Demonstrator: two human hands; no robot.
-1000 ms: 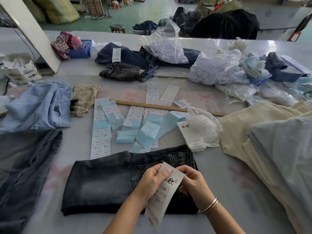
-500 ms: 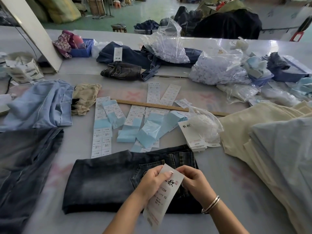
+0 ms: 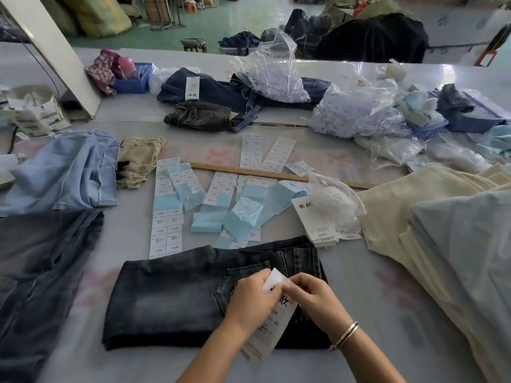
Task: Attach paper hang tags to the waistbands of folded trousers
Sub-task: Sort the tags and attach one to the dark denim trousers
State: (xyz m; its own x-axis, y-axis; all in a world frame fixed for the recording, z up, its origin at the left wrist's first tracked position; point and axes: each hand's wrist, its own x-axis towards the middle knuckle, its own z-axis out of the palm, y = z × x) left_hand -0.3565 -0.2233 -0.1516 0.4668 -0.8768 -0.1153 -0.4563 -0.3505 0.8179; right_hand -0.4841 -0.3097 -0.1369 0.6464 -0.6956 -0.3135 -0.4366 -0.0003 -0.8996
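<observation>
- Two stacks of folded trousers flank you on the desk (image 3: 359, 313): a dark pile (image 3: 41, 272) on your left, a cream and pale-blue pile (image 3: 442, 230) on your right. Which one is tagged cannot be told from here.
- One pair of dark jeans (image 3: 171, 297) lies folded flat just in front of you, waistband to your right, back pocket up. This is the pair in hand.
- Your left hand (image 3: 250, 301) grasps the tag (image 3: 272, 324) by its left edge, fingers curled round the paper; the tag hangs over the pocket area and runs down toward you.
- Your right hand (image 3: 313, 298) pinches the tag's top corner, fingertips close together. Whether a string or fastener sits in that grip cannot be seen.
- Judged from this, you are at the step of readying the tag's top end, and it is not yet fixed to the waistband.
- Next move, as I read it: bring the top end to a belt loop on the waistband, just beyond your right hand, and keep the paper flat so it does not crease.
- Spare tags (image 3: 318, 225) lie stacked beyond the jeans, beside a clear bag (image 3: 336, 205) of small white pieces, near enough for your right hand.
</observation>
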